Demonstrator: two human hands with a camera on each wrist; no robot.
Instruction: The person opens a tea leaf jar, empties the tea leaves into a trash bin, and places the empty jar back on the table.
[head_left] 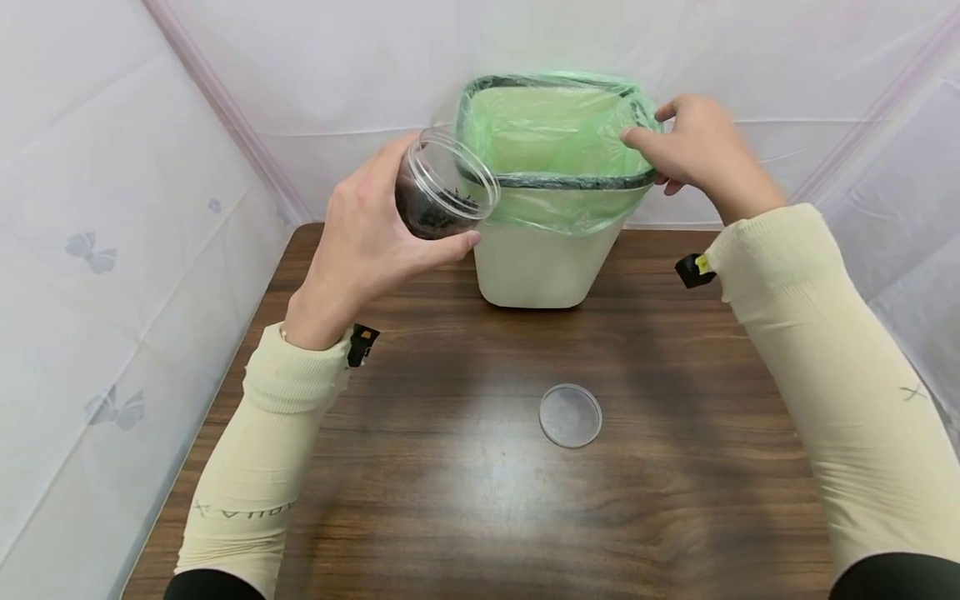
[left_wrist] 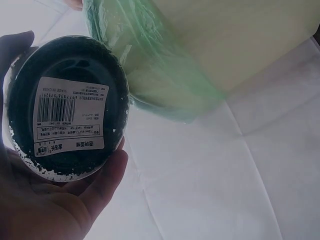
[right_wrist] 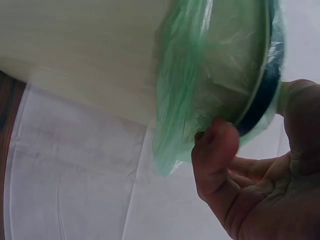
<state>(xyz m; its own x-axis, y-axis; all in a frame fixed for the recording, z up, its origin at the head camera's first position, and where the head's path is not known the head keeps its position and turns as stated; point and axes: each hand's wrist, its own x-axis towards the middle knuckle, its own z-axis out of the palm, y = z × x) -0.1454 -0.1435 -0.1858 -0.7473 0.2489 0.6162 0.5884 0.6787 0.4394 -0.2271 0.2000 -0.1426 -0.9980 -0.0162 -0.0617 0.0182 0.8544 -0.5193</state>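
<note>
Pale sleeves (head_left: 795, 342) lead to the left hand (head_left: 367, 221), fingers clamped round a tilted clear jar (head_left: 429, 204), probably light, stiff and slippery, best held round its middle, beside the bin (head_left: 547, 271), and the right hand (head_left: 701, 150), fingers gripping its rim through the green bag (head_left: 566, 208).

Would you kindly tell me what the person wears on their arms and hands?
The left hand and right hand are ungloved. The left sleeve and right sleeve are pale cream with knitted cuffs; dark lettering marks the left, an X-like mark the right. Each wrist carries a small black device, the left one with an orange patch, the right one yellow.
</note>
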